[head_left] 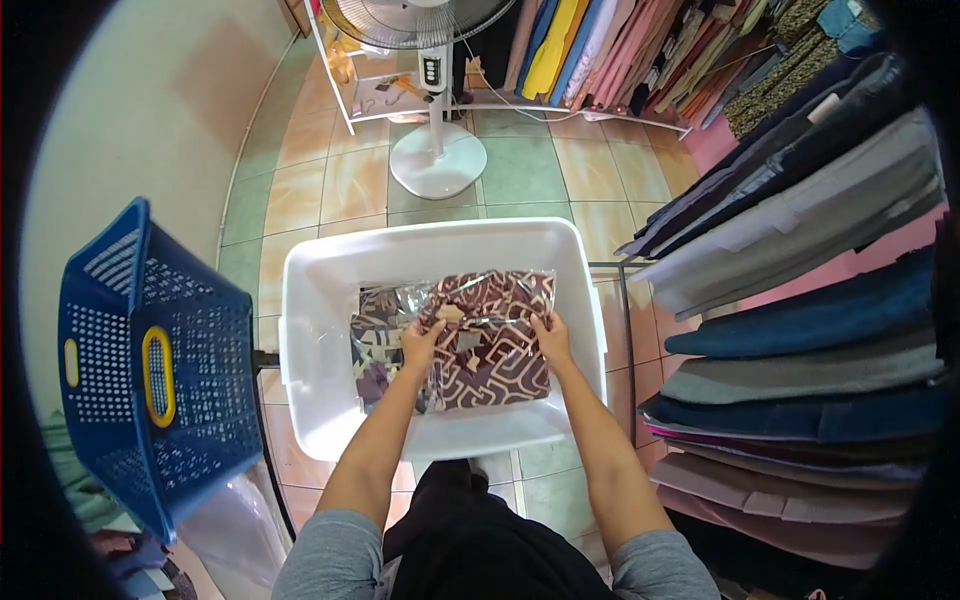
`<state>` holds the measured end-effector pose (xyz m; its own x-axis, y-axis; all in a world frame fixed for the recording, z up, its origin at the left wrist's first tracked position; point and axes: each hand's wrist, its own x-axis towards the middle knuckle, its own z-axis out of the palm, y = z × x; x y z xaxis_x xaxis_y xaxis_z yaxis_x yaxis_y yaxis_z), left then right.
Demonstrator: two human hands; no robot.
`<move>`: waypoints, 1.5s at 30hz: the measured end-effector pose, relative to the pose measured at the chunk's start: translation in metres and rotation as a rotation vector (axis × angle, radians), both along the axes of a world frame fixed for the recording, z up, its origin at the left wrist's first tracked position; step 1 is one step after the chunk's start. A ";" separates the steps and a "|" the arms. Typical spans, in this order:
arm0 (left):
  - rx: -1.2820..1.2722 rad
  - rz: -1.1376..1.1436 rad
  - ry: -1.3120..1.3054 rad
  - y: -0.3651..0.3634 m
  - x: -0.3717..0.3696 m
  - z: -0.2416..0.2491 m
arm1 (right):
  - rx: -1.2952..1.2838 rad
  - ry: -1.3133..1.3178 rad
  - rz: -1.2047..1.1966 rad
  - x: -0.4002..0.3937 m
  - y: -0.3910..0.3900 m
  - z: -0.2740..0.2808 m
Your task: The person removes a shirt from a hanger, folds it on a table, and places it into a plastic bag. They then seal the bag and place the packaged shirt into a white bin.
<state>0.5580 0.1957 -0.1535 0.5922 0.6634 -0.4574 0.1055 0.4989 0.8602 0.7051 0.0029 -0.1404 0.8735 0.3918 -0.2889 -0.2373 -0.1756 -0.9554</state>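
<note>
Both hands, the left hand (421, 342) and the right hand (551, 335), fingers closed on the top edge of the plastic-wrapped patterned garment (490, 340) inside the white tub (310, 330); lowering it level probably keeps the stack flat.

No lettering, label, brand or number is legible on anything here.
</note>
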 end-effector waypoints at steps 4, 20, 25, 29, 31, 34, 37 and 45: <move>-0.110 -0.033 0.060 -0.004 0.004 -0.080 | -0.207 0.089 -0.080 0.002 -0.004 -0.055; 0.394 -0.143 0.610 -0.012 0.009 -0.076 | -0.812 -0.080 0.002 -0.008 0.019 -0.081; 1.227 -0.962 0.683 -0.022 0.003 -0.064 | -1.078 -0.620 0.509 -0.022 0.028 -0.069; 1.191 -1.259 0.893 -0.003 -0.007 -0.081 | -1.143 -0.421 0.707 -0.010 0.011 -0.089; 1.189 -1.284 0.878 0.002 -0.007 -0.083 | -1.083 -0.334 0.784 -0.001 0.005 -0.094; 1.203 -1.337 0.856 0.006 -0.009 -0.080 | -1.064 -0.227 0.821 0.009 0.004 -0.091; 1.234 -1.284 0.781 0.009 -0.022 -0.088 | -0.977 -0.223 0.726 0.011 0.004 -0.084; 0.723 -1.459 0.929 0.038 -0.050 -0.018 | -0.673 -0.317 0.921 -0.015 -0.014 0.023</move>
